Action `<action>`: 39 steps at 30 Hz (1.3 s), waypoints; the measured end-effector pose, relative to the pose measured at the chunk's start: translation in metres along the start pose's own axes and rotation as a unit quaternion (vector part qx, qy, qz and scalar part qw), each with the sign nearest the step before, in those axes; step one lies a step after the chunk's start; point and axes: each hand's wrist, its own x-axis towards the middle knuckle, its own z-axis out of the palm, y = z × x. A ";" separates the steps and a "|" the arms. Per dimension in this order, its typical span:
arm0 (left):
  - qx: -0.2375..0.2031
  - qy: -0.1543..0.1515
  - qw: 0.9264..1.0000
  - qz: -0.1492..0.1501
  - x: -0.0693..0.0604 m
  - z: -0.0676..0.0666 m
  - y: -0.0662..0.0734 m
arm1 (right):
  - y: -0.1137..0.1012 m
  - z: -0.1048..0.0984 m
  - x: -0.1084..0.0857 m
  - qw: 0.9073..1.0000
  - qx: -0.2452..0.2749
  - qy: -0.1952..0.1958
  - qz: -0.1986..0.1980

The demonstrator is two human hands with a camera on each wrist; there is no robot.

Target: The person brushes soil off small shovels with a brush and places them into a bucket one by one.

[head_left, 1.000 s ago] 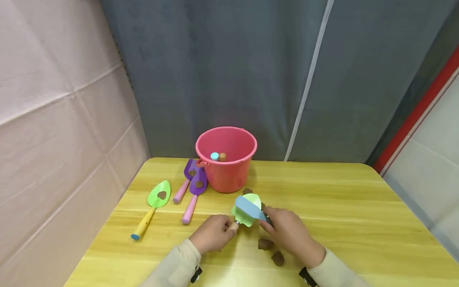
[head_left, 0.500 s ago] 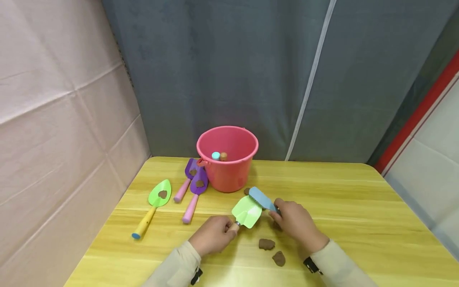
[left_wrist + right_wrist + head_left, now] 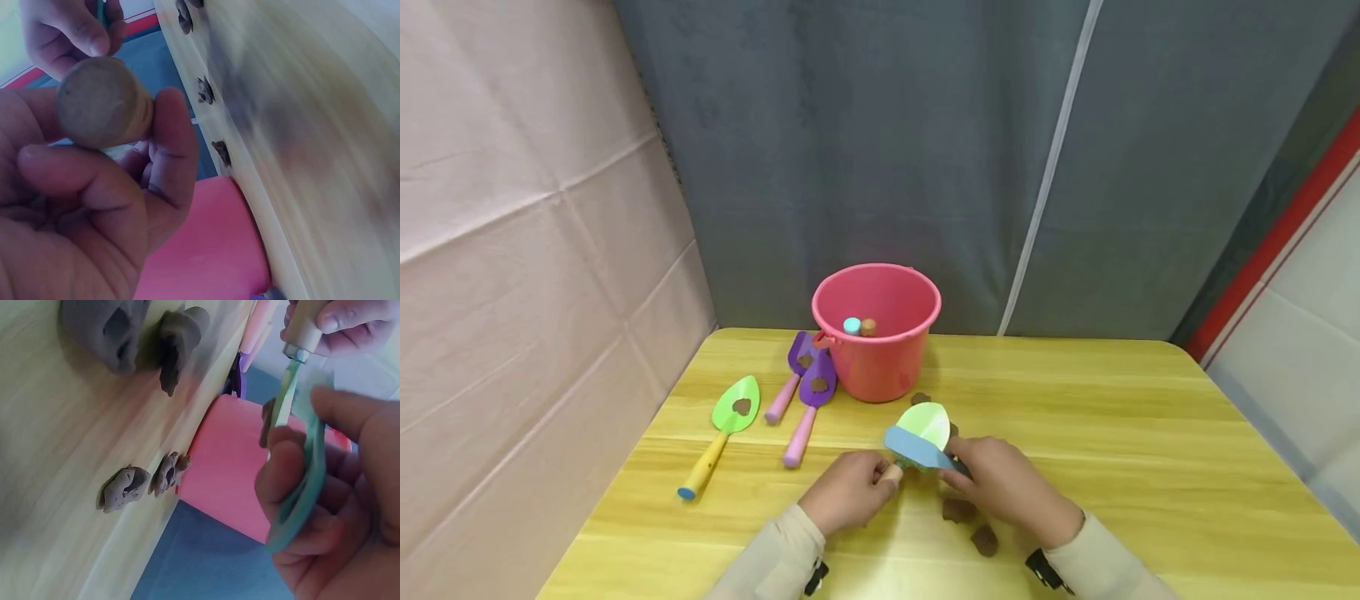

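Observation:
My left hand (image 3: 850, 493) grips the wooden handle (image 3: 97, 103) of a hand trowel with a light green blade (image 3: 931, 422), raised above the table. My right hand (image 3: 1003, 487) holds a small light blue brush (image 3: 917, 447) by its looped handle (image 3: 300, 506). The brush lies across the blade near the handle end and hides part of it. In the right wrist view, a brown clay-like lump (image 3: 267, 422) shows on the far side of the blade. Other brown lumps (image 3: 984, 540) lie on the table below and around the hands.
A pink bucket (image 3: 880, 371) stands behind the trowel, with a blue-capped and a brown-topped thing inside. Left of it lie two purple trowels (image 3: 818, 372) with pink handles and a green trowel (image 3: 724, 408) with a yellow handle. A grey curtain (image 3: 880, 167) hangs behind.
The brush has gone from the blade's right edge back to the left across the blade, close to the handle. The left hand stays almost in place, while the blade has tilted a little.

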 end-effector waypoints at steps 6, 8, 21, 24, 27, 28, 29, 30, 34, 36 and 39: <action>0.001 -0.004 1.000 0.007 0.000 0.002 0.005 | 0.005 0.000 0.001 1.000 -0.009 0.008 0.027; 0.014 0.000 1.000 0.010 -0.001 0.001 0.005 | 0.009 -0.001 0.001 0.999 -0.012 0.023 0.046; 0.057 0.005 0.998 0.018 -0.001 -0.003 -0.001 | 0.048 -0.006 0.004 0.993 0.004 0.062 0.101; 0.069 -0.002 0.997 0.016 -0.003 -0.004 -0.004 | 0.055 -0.006 0.003 0.991 0.020 0.063 0.114; 0.074 -0.001 0.997 0.017 -0.003 -0.005 -0.008 | 0.059 -0.005 0.002 0.990 0.032 0.058 0.127; 0.074 0.003 0.997 0.020 -0.004 -0.005 -0.009 | 0.060 -0.005 0.001 0.989 0.035 0.056 0.129; 0.079 0.008 0.997 0.024 -0.004 -0.005 -0.011 | 0.061 -0.005 0.001 0.989 0.038 0.054 0.129; 0.084 0.013 0.996 0.031 -0.004 -0.006 -0.011 | 0.062 -0.004 0.001 0.990 0.040 0.053 0.128; 0.102 0.025 0.993 0.055 -0.004 -0.008 -0.012 | 0.063 -0.002 0.001 0.990 0.042 0.051 0.125; 0.095 0.023 0.994 0.057 -0.005 -0.009 -0.010 | 0.063 -0.002 0.000 0.990 0.040 0.051 0.127; 0.056 0.026 0.997 0.037 -0.004 -0.010 -0.007 | 0.062 -0.001 -0.001 0.990 0.038 0.051 0.130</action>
